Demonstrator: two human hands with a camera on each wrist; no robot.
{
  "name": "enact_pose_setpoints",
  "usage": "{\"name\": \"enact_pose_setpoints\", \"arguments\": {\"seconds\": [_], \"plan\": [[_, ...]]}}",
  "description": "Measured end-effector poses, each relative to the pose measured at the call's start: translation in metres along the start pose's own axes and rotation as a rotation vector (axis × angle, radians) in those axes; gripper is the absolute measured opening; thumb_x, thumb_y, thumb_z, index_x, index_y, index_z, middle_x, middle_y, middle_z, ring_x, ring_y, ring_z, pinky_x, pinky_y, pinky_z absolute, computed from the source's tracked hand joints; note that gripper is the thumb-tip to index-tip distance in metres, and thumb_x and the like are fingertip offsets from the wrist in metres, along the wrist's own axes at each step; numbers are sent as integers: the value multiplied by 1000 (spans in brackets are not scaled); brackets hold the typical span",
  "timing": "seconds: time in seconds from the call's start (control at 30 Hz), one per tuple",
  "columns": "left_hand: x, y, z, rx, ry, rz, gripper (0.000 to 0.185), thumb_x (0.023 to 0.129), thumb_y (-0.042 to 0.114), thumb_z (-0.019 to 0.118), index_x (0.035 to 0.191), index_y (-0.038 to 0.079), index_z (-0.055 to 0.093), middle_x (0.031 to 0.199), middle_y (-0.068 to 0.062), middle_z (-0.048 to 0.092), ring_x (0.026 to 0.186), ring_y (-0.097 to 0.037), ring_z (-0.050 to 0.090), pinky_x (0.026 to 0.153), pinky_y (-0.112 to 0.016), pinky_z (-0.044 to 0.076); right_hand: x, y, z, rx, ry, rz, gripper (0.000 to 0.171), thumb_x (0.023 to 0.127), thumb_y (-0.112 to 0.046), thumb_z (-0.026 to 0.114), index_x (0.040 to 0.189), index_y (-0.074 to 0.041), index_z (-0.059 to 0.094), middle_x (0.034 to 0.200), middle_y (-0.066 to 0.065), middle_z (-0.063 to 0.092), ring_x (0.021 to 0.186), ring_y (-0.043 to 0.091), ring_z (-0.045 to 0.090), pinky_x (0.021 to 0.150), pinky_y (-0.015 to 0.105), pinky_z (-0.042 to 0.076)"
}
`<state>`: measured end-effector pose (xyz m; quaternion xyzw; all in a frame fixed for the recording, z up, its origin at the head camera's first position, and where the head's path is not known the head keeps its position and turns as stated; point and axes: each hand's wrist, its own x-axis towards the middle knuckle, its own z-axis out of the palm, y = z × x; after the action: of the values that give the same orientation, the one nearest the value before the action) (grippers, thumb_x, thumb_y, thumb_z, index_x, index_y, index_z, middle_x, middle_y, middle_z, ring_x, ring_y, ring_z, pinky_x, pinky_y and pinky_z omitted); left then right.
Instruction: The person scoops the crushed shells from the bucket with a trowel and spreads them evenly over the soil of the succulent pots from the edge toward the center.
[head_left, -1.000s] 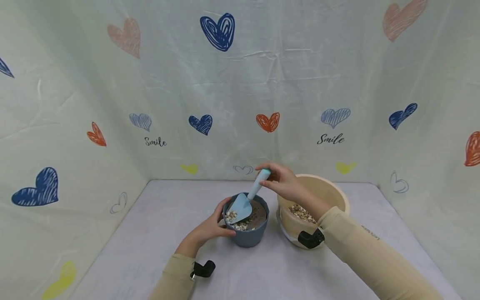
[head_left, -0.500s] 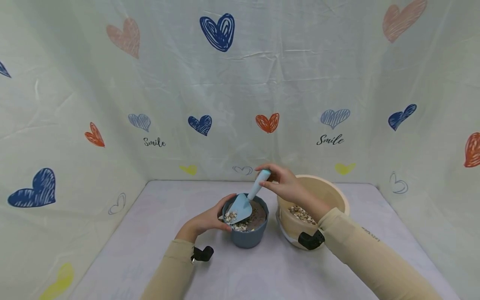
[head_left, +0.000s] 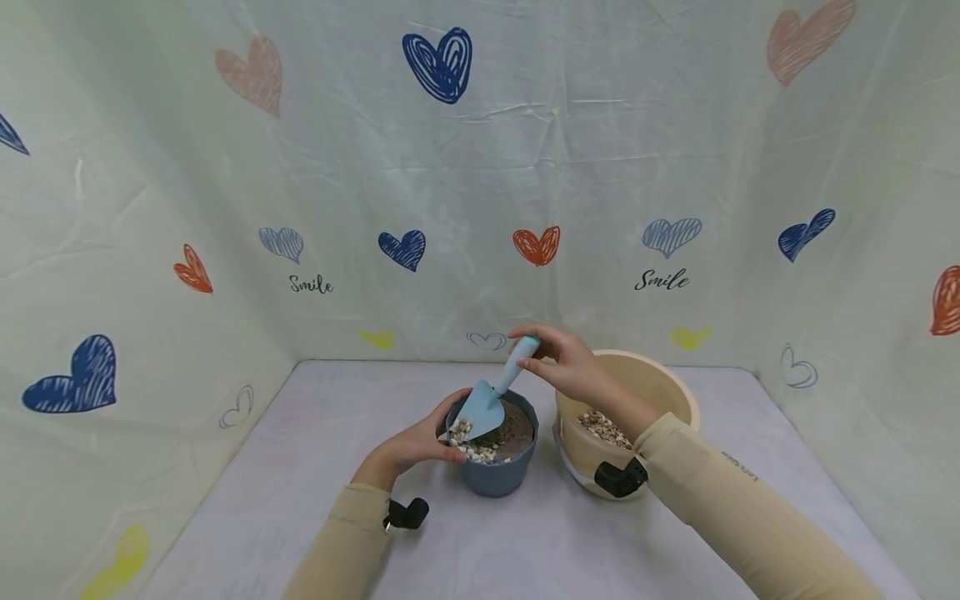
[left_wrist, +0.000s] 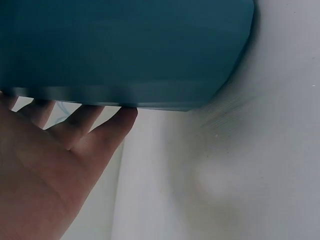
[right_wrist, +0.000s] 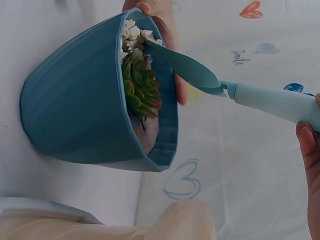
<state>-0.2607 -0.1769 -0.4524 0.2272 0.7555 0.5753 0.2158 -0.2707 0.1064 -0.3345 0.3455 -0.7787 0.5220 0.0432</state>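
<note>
A blue-grey flowerpot [head_left: 495, 478] stands on the table at the middle of the head view. My left hand [head_left: 411, 443] holds its left side, thumb at the front and fingers spread along the wall [left_wrist: 125, 60] in the left wrist view. Between thumb and fingers, my right hand [head_left: 567, 363] grips the handle of a light blue trowel [head_left: 482, 412]. The blade slants down into the pot, its tip at the white pebbles [right_wrist: 132, 32]. In the right wrist view, a green succulent with reddish tips [right_wrist: 141, 87] grows beside them, mostly hidden by the blade from above.
Right of the pot stands a large beige tub [head_left: 670, 385], with mixed pebbles [head_left: 604, 427] at its bottom and the right forearm reaching across it. A pale saucer rim [head_left: 567, 462] shows under it. A heart-printed curtain [head_left: 480, 167] encloses the table [head_left: 480, 554].
The trowel blade has risen and tipped a little, and more white pebbles lie in the pot at its left front. My left hand has shifted its hold slightly on the rim.
</note>
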Motion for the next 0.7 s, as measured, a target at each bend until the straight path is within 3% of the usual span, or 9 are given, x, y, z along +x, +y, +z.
{"name": "enact_pose_setpoints", "arguments": {"seconds": [0.27, 0.5, 0.7], "plan": [[-4, -1, 7, -16, 54, -5, 108, 77, 25, 85, 157, 26, 12, 161, -13, 5, 145, -37, 4, 111, -62, 8, 1, -4, 2, -17, 12, -15, 35, 93, -5, 66, 128, -6, 61, 106, 10, 64, 93, 22, 63, 78, 35, 53], [-7, 1, 15, -20, 105, -21, 106, 79, 20, 83, 157, 22, 11, 161, -15, 8, 144, -44, 7, 108, -66, 13, 3, -6, 3, -40, 17, -22, 37, 93, -6, 67, 129, -7, 61, 105, 7, 65, 91, 20, 63, 76, 34, 53], [-10, 3, 20, -15, 156, -49, 105, 78, 20, 83, 157, 25, 14, 160, -16, 9, 143, -47, 4, 107, -69, 14, 4, -7, 4, -48, 12, -33, 39, 92, -6, 67, 130, -6, 60, 105, 6, 64, 91, 19, 63, 77, 37, 54]]}}
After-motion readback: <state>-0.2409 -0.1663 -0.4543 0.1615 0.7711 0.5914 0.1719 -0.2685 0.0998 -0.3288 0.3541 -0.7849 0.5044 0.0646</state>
